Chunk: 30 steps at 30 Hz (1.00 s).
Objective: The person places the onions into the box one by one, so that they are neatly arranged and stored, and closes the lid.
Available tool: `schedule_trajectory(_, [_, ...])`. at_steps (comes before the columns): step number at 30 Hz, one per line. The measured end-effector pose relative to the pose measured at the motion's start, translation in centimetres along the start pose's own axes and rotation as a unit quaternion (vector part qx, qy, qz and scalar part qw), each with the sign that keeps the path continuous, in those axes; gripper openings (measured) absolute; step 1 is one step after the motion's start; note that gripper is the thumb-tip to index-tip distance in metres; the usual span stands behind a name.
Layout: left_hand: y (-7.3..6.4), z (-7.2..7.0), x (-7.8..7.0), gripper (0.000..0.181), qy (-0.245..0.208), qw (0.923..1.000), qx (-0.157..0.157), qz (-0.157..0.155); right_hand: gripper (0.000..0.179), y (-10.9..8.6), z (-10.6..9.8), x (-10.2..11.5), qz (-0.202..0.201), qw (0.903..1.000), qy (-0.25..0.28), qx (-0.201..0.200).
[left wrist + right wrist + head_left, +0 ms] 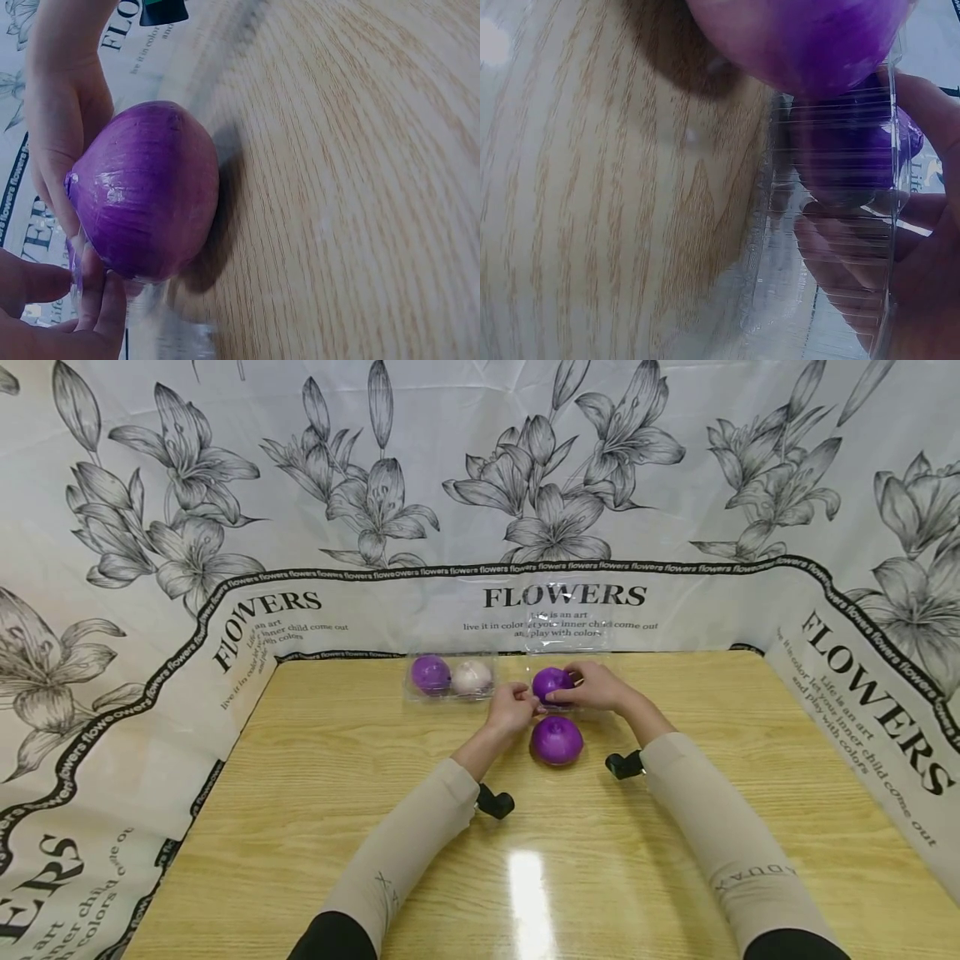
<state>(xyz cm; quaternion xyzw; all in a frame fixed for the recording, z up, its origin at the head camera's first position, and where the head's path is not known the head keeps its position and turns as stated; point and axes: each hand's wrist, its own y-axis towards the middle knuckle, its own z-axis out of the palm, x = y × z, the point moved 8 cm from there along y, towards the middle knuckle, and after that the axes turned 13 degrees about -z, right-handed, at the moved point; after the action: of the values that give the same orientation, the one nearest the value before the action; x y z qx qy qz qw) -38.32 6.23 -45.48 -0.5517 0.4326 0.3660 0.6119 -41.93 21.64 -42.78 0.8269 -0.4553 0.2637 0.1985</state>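
Before floral cloth (412,610): wood-grain table (300,793).
Left fingers (94,300) pinch a clear box (780,300), right fingers (581,676) its onion (549,685); only the right wrist view shows us ridged walls (844,150).

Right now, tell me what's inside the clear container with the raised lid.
One purple onion sits inside the clear container, at its left end in the head view, with the right hand against it. Whatever lies directly beneath them is covered.
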Motion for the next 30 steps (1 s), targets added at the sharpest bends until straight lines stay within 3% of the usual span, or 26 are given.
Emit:
schedule_trajectory(14, [0.0,-0.2,0.0,0.045,0.006,0.9998,-0.02,-0.002,0.073,-0.9,-0.6,0.7,-0.007,0.9999,-0.013,0.006])
schedule_trajectory(22, [0.3,-0.2,0.2,0.044,0.019,0.9995,-0.025,-0.004,0.077,-2.7,-1.7,2.2,-0.029,0.9992,-0.025,0.002])
schedule_trajectory(30, [0.1,-0.2,0.1,0.046,0.001,0.9999,-0.016,-0.002,0.072,-5.0,-2.6,3.6,-0.047,0.9983,-0.034,-0.002])
